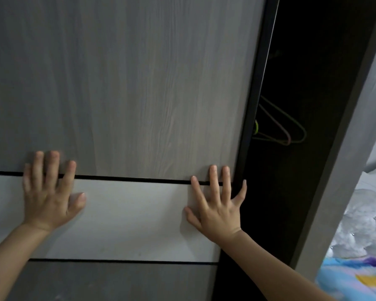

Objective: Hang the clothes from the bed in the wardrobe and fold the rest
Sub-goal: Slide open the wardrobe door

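Item 1. Wardrobe door (139, 83): grey wood-grain panel, filling the view from 9 to 1 o'clock. A paler band (128, 220) crosses it low down, bounded by two thin dark grooves.

Item 2. Your left hand (48, 192), at 8 o'clock: palm flat on the door, fingers straight and slightly spread across the upper groove, grasping nothing.

Item 3. Your right hand (215, 209), at 5 o'clock: also flat on the door, fingers straight and fanned, holding nothing. The little finger lies over the door's dark edge strip (258, 94).

Item 4. Wardrobe opening (302, 61), from 1 to 5 o'clock: a dark interior just right of the door edge.

Item 5. Hangers (287, 131), at 3 o'clock inside the opening: a few thin wire ones, bare, partly hidden behind the door edge.

Item 6. Wardrobe frame (345, 170), at 3 o'clock: a grey upright right of the opening.

Item 7. Bed side, at 4 o'clock past the frame: pale fluffy fabric (360, 224), with a bright blue and yellow cloth (356, 279) below it. You cannot tell whether either is a garment.
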Motion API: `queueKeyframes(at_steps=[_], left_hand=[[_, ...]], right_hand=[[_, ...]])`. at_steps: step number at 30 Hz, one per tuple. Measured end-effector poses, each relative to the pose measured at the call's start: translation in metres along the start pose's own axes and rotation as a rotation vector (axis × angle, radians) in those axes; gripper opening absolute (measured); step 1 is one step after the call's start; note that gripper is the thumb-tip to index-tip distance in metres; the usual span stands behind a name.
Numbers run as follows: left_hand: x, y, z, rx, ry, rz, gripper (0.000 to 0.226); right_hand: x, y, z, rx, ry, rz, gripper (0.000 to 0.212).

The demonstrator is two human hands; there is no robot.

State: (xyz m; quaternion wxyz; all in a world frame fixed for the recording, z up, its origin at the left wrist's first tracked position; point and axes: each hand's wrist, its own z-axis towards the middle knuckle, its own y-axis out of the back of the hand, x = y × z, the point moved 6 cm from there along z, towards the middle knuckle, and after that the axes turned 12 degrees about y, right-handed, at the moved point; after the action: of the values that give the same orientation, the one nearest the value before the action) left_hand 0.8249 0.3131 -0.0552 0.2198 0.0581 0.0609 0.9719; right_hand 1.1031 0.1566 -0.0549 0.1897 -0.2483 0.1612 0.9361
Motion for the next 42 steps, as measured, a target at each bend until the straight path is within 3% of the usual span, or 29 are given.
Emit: queueKeyframes(at_steps=[7, 15, 24, 27, 31, 36, 42], left_hand=[[0.065, 0.0, -0.005, -0.005, 0.002, 0.015, 0.066], [0.143, 0.003, -0.01, 0.006, 0.013, 0.013, 0.066], [0.217, 0.005, -0.01, 0.174, 0.039, 0.021, 0.068], [0.237, 0.013, -0.014, 0.28, 0.162, 0.046, 0.075], [0.231, 0.022, -0.016, 0.366, 0.404, 0.023, 0.076], [0.185, 0.028, 0.001, 0.294, 0.161, -0.052, 0.068], [0.188, 0.016, 0.002, 0.406, 0.311, -0.06, 0.074]], right_hand=[[0.057, 0.001, 0.038, 0.014, -0.015, -0.001, 0.064], [0.121, 0.003, 0.079, 0.182, -0.019, 0.039, 0.066], [0.186, 0.007, 0.12, 0.226, 0.015, 0.085, 0.09], [0.213, 0.009, 0.135, 0.236, 0.018, 0.129, 0.092], [0.239, 0.011, 0.155, 0.231, 0.01, 0.183, 0.091], [0.268, 0.018, 0.175, 0.249, 0.061, 0.246, 0.086], [0.27, 0.022, 0.173, 0.151, 0.334, 0.303, 0.077]])
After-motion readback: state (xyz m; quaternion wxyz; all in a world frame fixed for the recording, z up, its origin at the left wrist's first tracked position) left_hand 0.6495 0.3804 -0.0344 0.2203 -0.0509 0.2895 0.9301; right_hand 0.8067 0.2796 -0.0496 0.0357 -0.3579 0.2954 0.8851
